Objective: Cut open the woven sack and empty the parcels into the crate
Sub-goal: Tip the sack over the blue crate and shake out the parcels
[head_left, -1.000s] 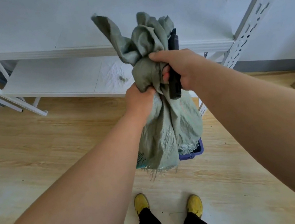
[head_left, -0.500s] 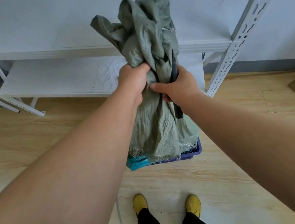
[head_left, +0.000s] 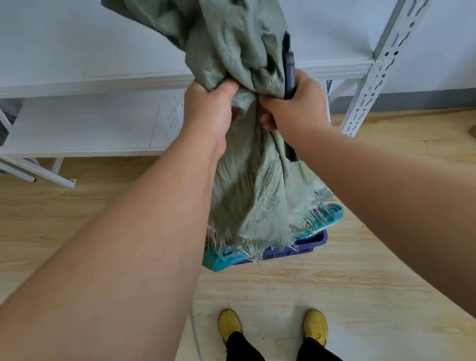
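Grey-green woven sack, crumpled and bunched, hangs upside down in front of a white metal shelf rack, its frayed cut edge draping over a blue plastic crate on the wooden floor. Left hand and right hand both clench its gathered middle, the right also gripping a slim black cutter.

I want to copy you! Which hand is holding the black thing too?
The right hand: it grips the black cutter together with the sack. The left hand grips only the sack.
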`<state>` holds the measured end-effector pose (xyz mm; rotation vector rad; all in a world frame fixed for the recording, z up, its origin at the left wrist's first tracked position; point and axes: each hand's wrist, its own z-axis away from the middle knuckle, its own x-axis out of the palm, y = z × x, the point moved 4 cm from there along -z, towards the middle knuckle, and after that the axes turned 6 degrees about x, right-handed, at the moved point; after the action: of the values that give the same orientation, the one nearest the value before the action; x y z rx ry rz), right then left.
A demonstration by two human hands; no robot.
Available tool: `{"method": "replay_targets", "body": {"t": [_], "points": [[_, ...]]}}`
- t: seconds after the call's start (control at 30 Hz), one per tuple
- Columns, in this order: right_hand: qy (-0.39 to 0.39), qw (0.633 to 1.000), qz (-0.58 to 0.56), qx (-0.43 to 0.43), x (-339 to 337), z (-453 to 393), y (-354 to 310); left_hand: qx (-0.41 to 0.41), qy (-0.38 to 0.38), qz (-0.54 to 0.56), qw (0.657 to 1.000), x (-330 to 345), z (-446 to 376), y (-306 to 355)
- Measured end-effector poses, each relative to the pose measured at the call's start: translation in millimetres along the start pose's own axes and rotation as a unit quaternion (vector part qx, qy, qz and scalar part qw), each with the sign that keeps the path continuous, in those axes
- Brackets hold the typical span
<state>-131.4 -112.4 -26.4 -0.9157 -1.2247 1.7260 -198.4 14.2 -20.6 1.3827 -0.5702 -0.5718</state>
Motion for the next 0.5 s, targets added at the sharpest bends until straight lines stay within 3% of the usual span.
{"method": "replay_targets", "body": {"t": [0.07, 0.23, 0.33, 0.5], "points": [[-0.007, 0.999, 0.018, 0.036, 1, 1, 5, -0.028, 0.007, -0.02, 0.999, 0, 5, -7], [-0.015, 1.0, -0.017, -0.007, 6, -1, -8, -0.007, 0.059, 0.03, 0.998, -7, -2, 2], [-0.038, 0.998, 0.004, 0.04, 8, 3, -4, -0.033, 0.069, -0.006, 0.997, -9, 4, -4], [-0.061, 0.997, -0.04, 0.008, 12, 0, -11, 0.001, 0.097, 0.026, 0.995, -15, 4, 1]]}}
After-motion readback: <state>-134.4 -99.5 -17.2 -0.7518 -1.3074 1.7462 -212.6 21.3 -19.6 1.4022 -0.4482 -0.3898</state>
